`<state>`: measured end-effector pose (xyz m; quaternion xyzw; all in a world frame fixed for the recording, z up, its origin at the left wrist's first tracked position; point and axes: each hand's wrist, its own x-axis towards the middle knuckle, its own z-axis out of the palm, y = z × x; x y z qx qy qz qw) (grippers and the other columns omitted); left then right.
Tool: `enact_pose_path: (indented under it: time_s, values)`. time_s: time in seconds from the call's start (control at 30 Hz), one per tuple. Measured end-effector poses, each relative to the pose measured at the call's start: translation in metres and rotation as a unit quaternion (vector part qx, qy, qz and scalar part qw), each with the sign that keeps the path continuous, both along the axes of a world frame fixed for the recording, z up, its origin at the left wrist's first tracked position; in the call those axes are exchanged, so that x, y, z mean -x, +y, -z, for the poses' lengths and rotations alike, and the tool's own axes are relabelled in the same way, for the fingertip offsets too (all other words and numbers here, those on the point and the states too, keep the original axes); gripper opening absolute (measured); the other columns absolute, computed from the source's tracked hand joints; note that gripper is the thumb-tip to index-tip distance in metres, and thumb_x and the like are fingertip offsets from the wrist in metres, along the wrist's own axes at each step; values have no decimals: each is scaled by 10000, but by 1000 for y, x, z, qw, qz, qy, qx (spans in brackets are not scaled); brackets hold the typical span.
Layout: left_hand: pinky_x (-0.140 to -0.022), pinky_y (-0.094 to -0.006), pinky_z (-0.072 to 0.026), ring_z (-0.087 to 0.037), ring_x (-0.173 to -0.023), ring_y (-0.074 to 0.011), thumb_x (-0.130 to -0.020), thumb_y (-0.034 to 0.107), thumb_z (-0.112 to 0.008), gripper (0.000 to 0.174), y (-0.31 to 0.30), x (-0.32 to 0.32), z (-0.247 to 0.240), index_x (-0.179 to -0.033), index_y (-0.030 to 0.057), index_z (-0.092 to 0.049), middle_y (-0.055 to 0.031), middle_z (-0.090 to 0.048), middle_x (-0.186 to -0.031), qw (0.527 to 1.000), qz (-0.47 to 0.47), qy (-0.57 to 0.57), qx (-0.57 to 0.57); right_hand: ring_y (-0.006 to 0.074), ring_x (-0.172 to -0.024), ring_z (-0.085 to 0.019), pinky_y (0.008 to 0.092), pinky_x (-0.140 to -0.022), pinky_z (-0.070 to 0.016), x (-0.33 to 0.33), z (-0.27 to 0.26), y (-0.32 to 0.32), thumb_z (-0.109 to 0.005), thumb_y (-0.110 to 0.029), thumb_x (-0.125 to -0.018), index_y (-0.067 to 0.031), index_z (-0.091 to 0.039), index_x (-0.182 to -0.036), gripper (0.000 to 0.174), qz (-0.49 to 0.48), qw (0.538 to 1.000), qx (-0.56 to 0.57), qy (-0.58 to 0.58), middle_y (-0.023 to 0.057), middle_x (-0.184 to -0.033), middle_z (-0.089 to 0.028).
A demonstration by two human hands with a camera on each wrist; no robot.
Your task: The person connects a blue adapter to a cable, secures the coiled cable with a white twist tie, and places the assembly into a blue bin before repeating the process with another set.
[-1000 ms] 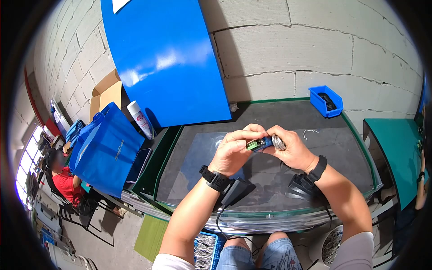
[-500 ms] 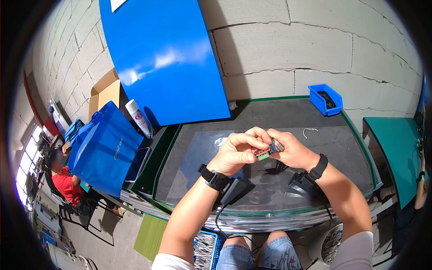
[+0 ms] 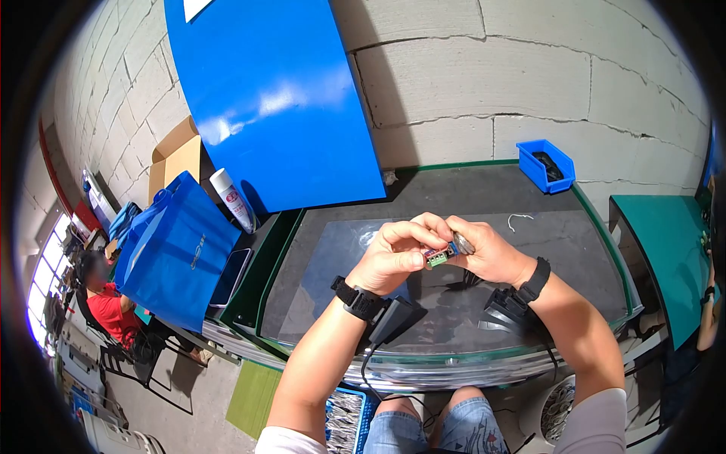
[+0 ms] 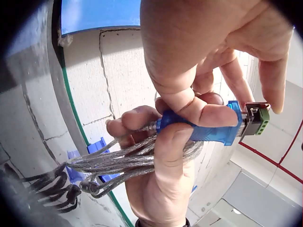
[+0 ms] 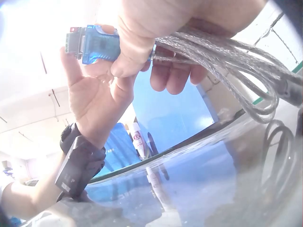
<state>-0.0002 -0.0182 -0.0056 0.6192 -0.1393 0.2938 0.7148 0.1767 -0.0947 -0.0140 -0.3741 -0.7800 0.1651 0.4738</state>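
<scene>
Both hands meet above the table around a blue serial connector (image 4: 215,135) with a translucent shell. A small board with a green screw terminal block (image 3: 437,259) is fitted at its end. My left hand (image 3: 393,261) pinches the connector, one finger beside the terminal block. From the other side, my right hand (image 3: 491,253) grips the connector's cable end, its thumb on the shell in the right wrist view. A coiled grey braided cable (image 4: 113,163) runs through the right hand and hangs beyond it; in the head view fingers hide most of it.
A blue bin (image 3: 546,166) with dark items stands at the table's back right, near a white string (image 3: 520,221). A blue bag (image 3: 178,253), a spray can (image 3: 233,200) and a phone (image 3: 231,278) sit at left. A seated person (image 3: 110,303) is farther left.
The connector has turned, so the terminal block now faces toward me instead of leftward. The cable coil shows less behind the right hand. Both hands stay in nearly the same place.
</scene>
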Motion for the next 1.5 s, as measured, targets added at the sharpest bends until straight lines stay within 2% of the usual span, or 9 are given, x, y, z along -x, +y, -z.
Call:
enact_pose_path:
  time_s: [0.1,0.3,0.4,0.5,0.57,0.67,0.83,1.17,1.5]
  values:
    - [-846,-314,-409,-527,-962,-200,-715,233,-732,296,0,0,0,-937,49,-666,-94,-546,-1007,1000,-10,2,6,286,-751,-578,336,-668,-442,0,3,3,-699,-92,-756,-45,-499,-960,290,9,1000,-13,-7,118,-827,-585]
    - [-666,-260,-454,-542,-831,-157,-815,269,-643,288,5,-1,4,-995,46,-620,-99,-531,-1024,999,-41,-23,17,297,-711,-552,343,-642,-428,0,5,4,-697,-100,-761,-50,-484,-954,292,31,999,-1,6,121,-789,-575]
    - [-670,-256,-454,-548,-812,-161,-830,279,-621,289,3,0,3,-988,37,-606,-105,-528,-1030,995,-77,-18,55,283,-708,-557,339,-644,-430,0,5,3,-689,-98,-771,-51,-482,-979,297,41,999,-7,-1,125,-784,-568]
    - [-661,-260,-453,-543,-813,-127,-883,268,-545,287,3,-1,1,-1062,45,-555,-63,-546,-994,987,-118,-9,106,259,-708,-563,328,-649,-433,2,2,1,-676,-124,-789,-52,-479,-1018,310,54,997,-33,34,129,-786,-564]
    - [-657,-253,-456,-540,-807,-96,-928,257,-475,286,6,-1,0,-1135,62,-512,-15,-571,-972,977,-153,6,150,243,-709,-570,318,-651,-437,1,-2,-3,-660,-156,-807,-49,-494,-1051,314,97,995,8,25,127,-805,-567]
    - [-665,-241,-456,-543,-817,-93,-936,275,-467,284,11,-4,6,-1122,70,-527,-8,-578,-997,971,-163,2,173,255,-700,-570,320,-646,-444,-1,-1,-1,-655,-168,-806,-48,-512,-1075,328,129,991,-16,11,121,-833,-581]
    - [-684,-235,-428,-517,-800,-57,-850,177,-629,207,8,-7,4,-1041,108,-585,41,-584,-903,956,-240,46,165,285,-733,-590,336,-655,-461,2,-2,0,-661,-149,-785,-50,-527,-1095,352,161,982,-100,-21,132,-880,-604]
    - [-685,-251,-412,-505,-782,-81,-858,166,-610,222,13,-6,9,-1061,78,-587,15,-582,-898,942,-262,128,169,341,-787,-604,381,-666,-475,-3,0,0,-697,-171,-744,-81,-543,-1071,372,191,979,-29,-65,144,-890,-624]
    - [-681,-242,-438,-537,-795,-87,-864,132,-592,224,18,-9,16,-1065,34,-573,-10,-592,-924,925,-310,115,186,332,-723,-604,419,-619,-475,7,-4,-6,-665,-170,-757,-108,-561,-1019,288,264,955,-65,-123,110,-811,-609]
